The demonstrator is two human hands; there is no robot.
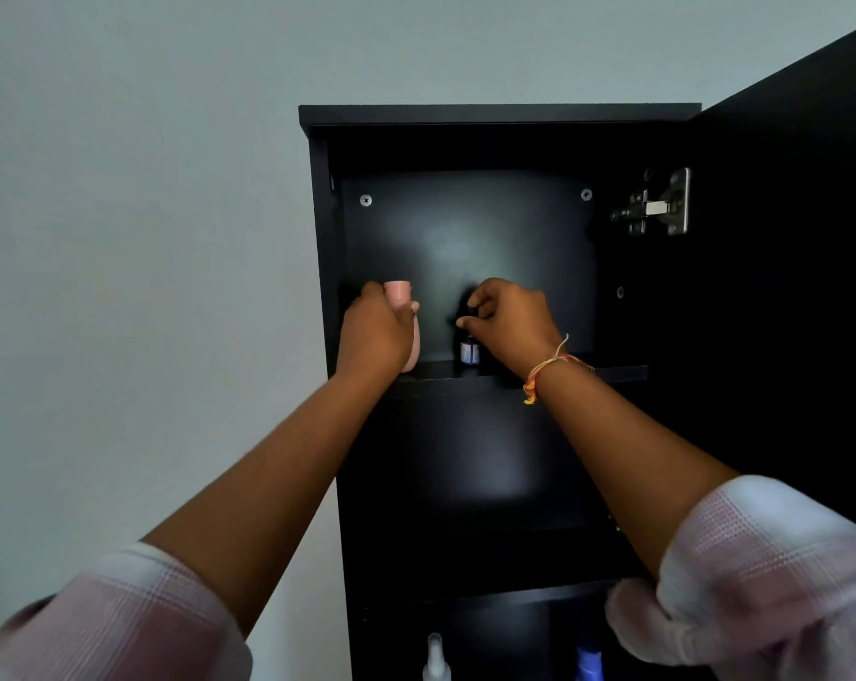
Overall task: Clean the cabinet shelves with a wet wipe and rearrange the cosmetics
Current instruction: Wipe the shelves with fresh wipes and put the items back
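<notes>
Left hand [377,331] clamped on pink bottle [406,326], right hand [507,326] pinching dropper bottle [469,350] near shelf edge [612,373]

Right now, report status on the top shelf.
Left hand gripping pink bottle. Right hand pinching cap of small dark bottle. Both on top shelf. Nothing in the way.

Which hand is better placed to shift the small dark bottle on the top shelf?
Right. The right hand is already pinching the top of the small dark bottle, while the left hand is wrapped around the pink bottle.

Tube [406,326] left of vial [469,351], top shelf [612,373].
</notes>
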